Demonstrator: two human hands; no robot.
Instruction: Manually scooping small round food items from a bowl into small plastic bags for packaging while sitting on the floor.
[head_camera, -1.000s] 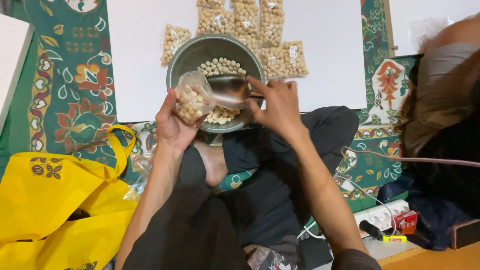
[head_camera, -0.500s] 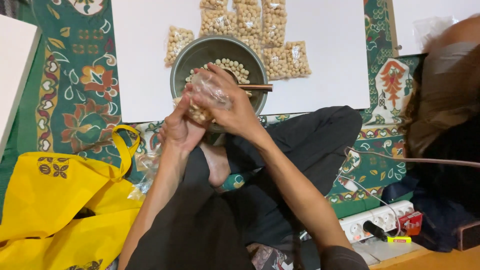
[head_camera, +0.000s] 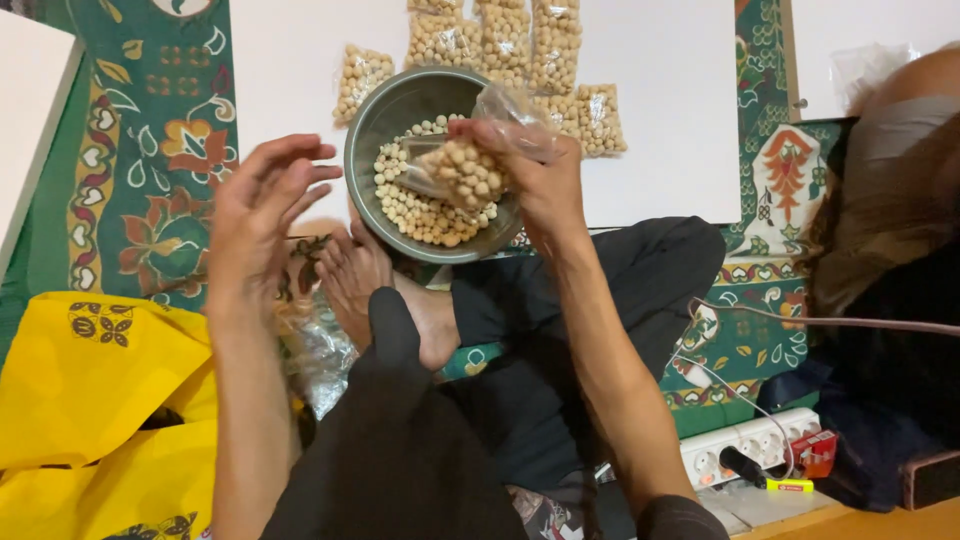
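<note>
A bag (head_camera: 465, 170) of nuts is pinched in the right hand (head_camera: 540, 180) above the bowl (head_camera: 385, 110). The left hand (head_camera: 255, 215) is spread empty beside the rim. Filled bags (head_camera: 545, 45) are crowded behind; a yellow bag (head_camera: 90, 390) lies left.

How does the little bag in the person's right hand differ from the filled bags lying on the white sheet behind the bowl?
The small clear bag hangs tilted over the metal bowl, pinched by the right hand; the packed bags lie flat in a cluster on the white sheet. The held bag has loose, crumpled plastic above its contents; the packed ones look neat and evenly filled. Both are clear plastic holding the same pale round balls.
</note>
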